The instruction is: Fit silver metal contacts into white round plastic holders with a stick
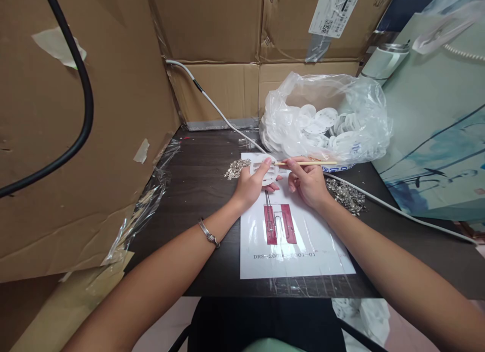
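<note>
A round white plastic disc (270,176) with slots is gripped in my left hand (250,184), thumb on its face. My right hand (307,181) pinches a thin wooden stick (312,163), whose left tip reaches the disc's right side. Whether the tip touches the disc or a small part on it is too small to tell. Both hands are above a printed sheet (303,268) with a red and grey figure. Small metal pieces (238,168) lie heaped beside my left hand. To the right of my right hand is another heap of small metal pieces (346,195).
Behind my hands, a clear plastic bag (369,124) holds several white discs (320,122). Cardboard walls (215,89) enclose the dark table (178,190) at the back and left. A white cable (223,114) crosses the table. A white flask (384,63) stands at the back right.
</note>
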`<state>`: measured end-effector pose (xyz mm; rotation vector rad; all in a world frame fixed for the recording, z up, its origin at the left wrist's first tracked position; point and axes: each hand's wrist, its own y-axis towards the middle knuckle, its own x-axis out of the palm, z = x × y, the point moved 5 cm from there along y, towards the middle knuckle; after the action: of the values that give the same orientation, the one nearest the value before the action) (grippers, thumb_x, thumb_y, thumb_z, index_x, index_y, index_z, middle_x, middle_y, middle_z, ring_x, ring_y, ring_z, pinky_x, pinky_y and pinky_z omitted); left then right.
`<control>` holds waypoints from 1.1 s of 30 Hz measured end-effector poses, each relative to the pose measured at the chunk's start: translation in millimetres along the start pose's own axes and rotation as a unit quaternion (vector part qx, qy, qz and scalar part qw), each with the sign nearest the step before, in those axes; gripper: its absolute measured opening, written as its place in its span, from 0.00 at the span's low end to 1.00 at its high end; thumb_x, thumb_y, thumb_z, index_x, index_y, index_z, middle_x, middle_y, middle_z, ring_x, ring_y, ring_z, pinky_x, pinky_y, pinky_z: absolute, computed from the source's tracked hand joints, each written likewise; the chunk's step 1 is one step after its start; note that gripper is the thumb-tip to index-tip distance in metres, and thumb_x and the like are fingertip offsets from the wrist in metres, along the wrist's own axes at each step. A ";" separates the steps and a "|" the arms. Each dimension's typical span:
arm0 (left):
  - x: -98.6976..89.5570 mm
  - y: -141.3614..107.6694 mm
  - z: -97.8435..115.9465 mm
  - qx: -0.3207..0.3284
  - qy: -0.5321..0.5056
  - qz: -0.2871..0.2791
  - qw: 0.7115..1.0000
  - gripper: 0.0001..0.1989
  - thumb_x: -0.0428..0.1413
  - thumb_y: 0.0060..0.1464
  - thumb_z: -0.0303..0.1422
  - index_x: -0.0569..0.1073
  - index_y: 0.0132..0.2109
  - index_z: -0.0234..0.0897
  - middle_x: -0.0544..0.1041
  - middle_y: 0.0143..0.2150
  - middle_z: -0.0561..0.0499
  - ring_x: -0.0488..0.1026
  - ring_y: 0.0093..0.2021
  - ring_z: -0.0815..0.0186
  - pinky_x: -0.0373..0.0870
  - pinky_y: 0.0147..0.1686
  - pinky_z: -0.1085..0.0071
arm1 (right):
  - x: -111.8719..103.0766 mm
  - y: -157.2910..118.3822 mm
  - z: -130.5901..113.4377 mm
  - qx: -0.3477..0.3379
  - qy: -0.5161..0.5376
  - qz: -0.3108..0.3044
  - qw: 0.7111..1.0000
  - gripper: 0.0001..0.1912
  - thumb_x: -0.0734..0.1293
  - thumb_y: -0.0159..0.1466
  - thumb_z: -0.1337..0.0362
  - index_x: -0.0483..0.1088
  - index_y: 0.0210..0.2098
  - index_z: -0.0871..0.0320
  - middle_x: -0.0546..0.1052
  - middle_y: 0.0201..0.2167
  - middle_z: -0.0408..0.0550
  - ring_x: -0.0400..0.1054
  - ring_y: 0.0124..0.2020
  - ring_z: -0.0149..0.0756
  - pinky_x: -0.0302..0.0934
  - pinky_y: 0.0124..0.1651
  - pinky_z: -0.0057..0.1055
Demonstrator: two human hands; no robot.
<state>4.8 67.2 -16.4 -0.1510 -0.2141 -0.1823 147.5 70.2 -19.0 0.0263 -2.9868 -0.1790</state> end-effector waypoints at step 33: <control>-1.4 4.4 -2.6 -0.006 0.090 0.072 0.993 0.07 0.57 0.57 0.27 0.78 0.37 0.26 0.78 0.29 0.46 0.76 0.21 0.69 0.74 0.20 0.76 | 9.4 -11.4 -6.3 -0.015 -0.171 0.056 0.984 0.14 0.68 0.62 0.55 0.72 0.30 0.61 0.73 0.20 0.44 0.53 0.12 0.21 0.41 0.14 0.26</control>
<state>4.9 71.2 -19.8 -0.1598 -0.0214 -0.0526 139.3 57.9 -12.8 -0.1950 -3.3154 -0.2356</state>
